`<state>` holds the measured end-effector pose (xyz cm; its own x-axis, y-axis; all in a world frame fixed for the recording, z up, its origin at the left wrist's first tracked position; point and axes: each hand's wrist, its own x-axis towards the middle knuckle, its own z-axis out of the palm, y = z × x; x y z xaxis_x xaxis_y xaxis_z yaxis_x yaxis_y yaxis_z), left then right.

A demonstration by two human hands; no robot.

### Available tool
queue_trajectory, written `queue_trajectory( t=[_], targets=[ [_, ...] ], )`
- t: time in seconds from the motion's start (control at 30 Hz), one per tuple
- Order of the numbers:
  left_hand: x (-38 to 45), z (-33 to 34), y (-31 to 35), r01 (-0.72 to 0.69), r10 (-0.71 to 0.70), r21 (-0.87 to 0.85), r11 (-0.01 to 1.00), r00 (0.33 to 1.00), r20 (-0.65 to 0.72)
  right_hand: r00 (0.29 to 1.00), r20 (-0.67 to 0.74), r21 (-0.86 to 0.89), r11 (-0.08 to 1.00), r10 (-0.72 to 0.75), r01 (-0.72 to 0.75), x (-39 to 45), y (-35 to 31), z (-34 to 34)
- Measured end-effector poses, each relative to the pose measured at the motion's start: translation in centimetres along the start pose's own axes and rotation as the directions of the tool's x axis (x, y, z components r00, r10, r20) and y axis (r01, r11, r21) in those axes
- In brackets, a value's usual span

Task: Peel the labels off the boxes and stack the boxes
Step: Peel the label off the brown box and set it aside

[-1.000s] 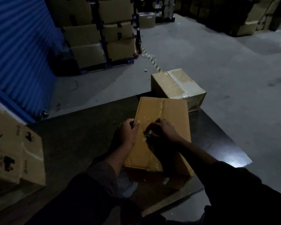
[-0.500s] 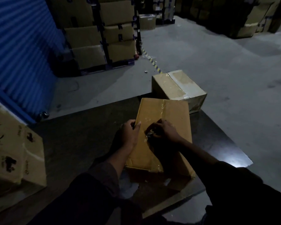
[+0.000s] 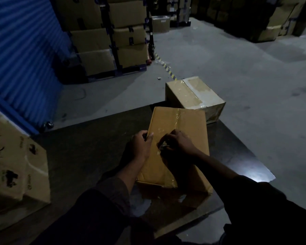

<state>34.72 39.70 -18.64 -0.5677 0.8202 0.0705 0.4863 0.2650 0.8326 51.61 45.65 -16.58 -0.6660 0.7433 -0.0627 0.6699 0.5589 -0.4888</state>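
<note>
Box lies flat on the dark counter, long side running away from the person, so its taped top faces up where both hands can work on it. The left hand sits on the box's left edge, fingers curled over the side and thumb on top, a closed grip on the box; my reading is that it pins the box so it will not slide while the other hand pulls. The right hand is hunched over the middle of the top face, fingertips pinched together on a small pale scrap that looks like a label remnant or tape; the light is too dim to say which. A few pale flecks on the cardboard near the scrap suggest residue, so I judge the peeling to be in hand and not finished.

A second box stands just beyond the counter's far edge, apparently on the floor, with a whitish patch on its top. Whether it awaits peeling or starts the stack cannot be told. A printed carton rests on the counter at the left, well apart from the hands. Nothing is stacked within reach yet, so stacking seems to remain ahead.
</note>
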Motion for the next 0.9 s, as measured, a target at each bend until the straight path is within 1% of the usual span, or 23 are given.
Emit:
queue_trajectory(
  t=[0.23, 0.43, 0.6, 0.77, 0.9],
  targets=[
    [-0.1, -0.1, 0.2, 0.004, -0.004, -0.013, 1.000, 1.000, 0.012, 0.999, 0.041, -0.075, 0.997, -0.008, 0.011, 0.3, -0.4, -0.4],
    [-0.2, -0.4, 0.3, -0.003, 0.002, 0.025, 1.000, 1.000, 0.021, 0.990, 0.130, -0.160, 0.987, 0.049, -0.028, 1.2, -1.1, -0.8],
    [-0.1, -0.3, 0.2, 0.011, -0.011, 0.017, 1.000, 1.000, 0.028, 0.993, 0.105, -0.078, 0.996, 0.047, -0.039, 0.6, -0.7, -0.9],
    [-0.2, -0.2, 0.4, 0.028, -0.028, 0.006, 1.000, 0.999, 0.016, 0.998, 0.056, -0.046, 0.999, 0.002, 0.001, 0.0, -0.9, -0.9],
    [-0.2, -0.3, 0.4, 0.023, -0.023, 0.002, 1.000, 0.999, 0.024, 0.998, 0.061, -0.016, 1.000, 0.012, -0.011, -0.1, -1.0, -1.1]
  ],
)
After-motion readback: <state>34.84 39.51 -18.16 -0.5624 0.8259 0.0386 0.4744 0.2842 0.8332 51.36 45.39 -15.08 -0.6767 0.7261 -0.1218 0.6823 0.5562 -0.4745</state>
